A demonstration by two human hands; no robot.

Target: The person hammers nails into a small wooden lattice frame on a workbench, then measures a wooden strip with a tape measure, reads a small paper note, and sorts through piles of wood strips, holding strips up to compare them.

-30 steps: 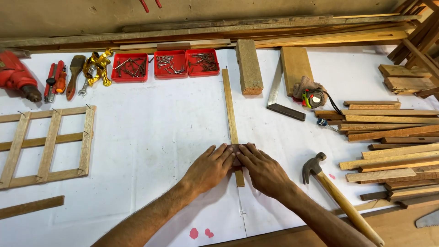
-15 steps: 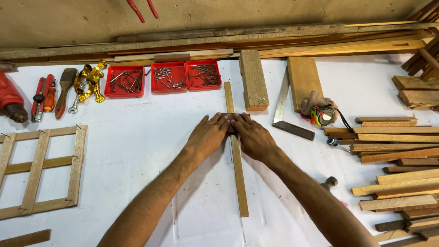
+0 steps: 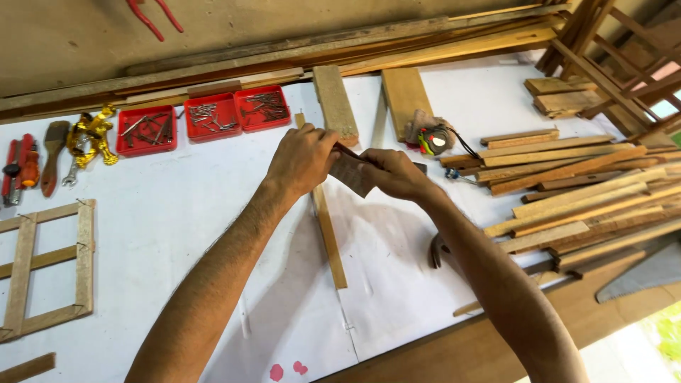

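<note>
We see only part of the thin wooden strip [image 3: 328,234]: its middle run is covered by the left hand [image 3: 301,159]. The grey piece [image 3: 351,174] pinched between both hands is half masked by the right hand [image 3: 397,174], so its kind cannot be told. The hammer [image 3: 436,252] shows only its head beside the right forearm. The wooden frame [image 3: 50,266] is cut by the left edge, the saw blade [image 3: 642,273] by the right edge. Contents of the red trays [image 3: 202,117] are too small to sort.
</note>
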